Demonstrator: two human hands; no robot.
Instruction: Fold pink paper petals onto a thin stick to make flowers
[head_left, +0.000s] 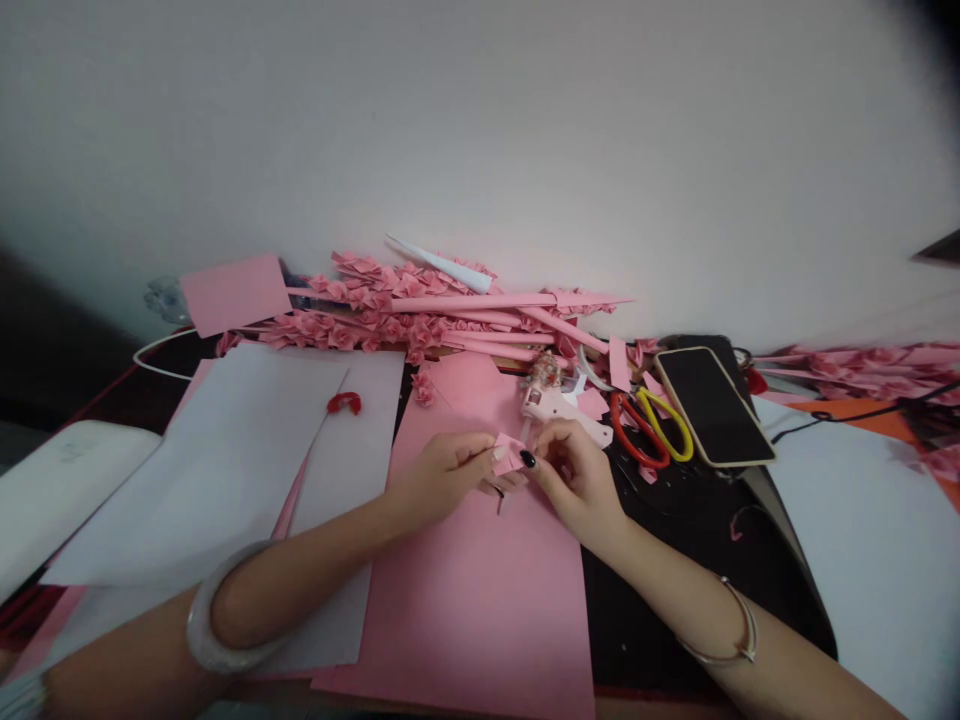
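A small folded piece of pink paper (509, 453) is pinched between my two hands above a large pink sheet (480, 610). My left hand (457, 468) grips its left side, thumb on top. The fingertips of my right hand (570, 470) close on its right edge, and that thumb has a dark nail. Just behind the hands lies a white glue gun (559, 403). One pink paper flower (424, 388) rests at the far left of the sheet.
Pink paper flower stems (405, 310) lie along the wall. To the right are red-and-yellow-handled scissors (641, 430), a phone (716, 405) and white paper (862, 510). White sheets (202, 440) and a white box-like object (71, 490) occupy the left.
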